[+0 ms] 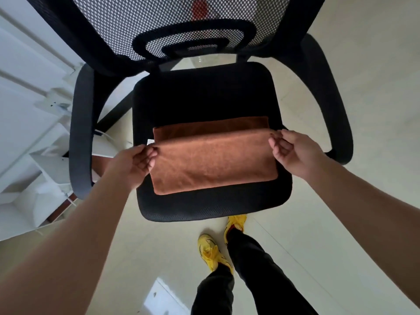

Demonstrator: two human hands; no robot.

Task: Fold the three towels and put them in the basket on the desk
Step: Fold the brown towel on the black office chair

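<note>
I stand over a black office chair and the brown towel [213, 160] lies flat on its seat [204, 96], towards the near edge. The towel's long axis runs left to right across the seat, its short sides pointing at the two armrests. It is doubled over: the top layer covers most of it, and a darker strip of the lower layer shows along the far side, towards the mesh backrest [127, 19].

My left hand [134, 160] pinches the far left corner of the top layer, fingers [150, 155] curled in over the cloth. My right hand [293, 153] pinches the far right corner the same way, thumb and fingertips [276, 144] closed on the edge. Both grips are narrow, holding only towel. The fold line between my hands is taut and nearly straight, slightly higher on the right.

A small white tag [150, 142] shows just beside the towel's left end, by my left fingers; it is too small to read.

The left armrest [80, 133] and right armrest [336, 110] curve round either side of the seat. Below the seat's near edge are my yellow shoes [209, 251] and black trousers [250, 269] on a pale floor [341, 223]. White furniture [27, 110] stands to the left.
</note>
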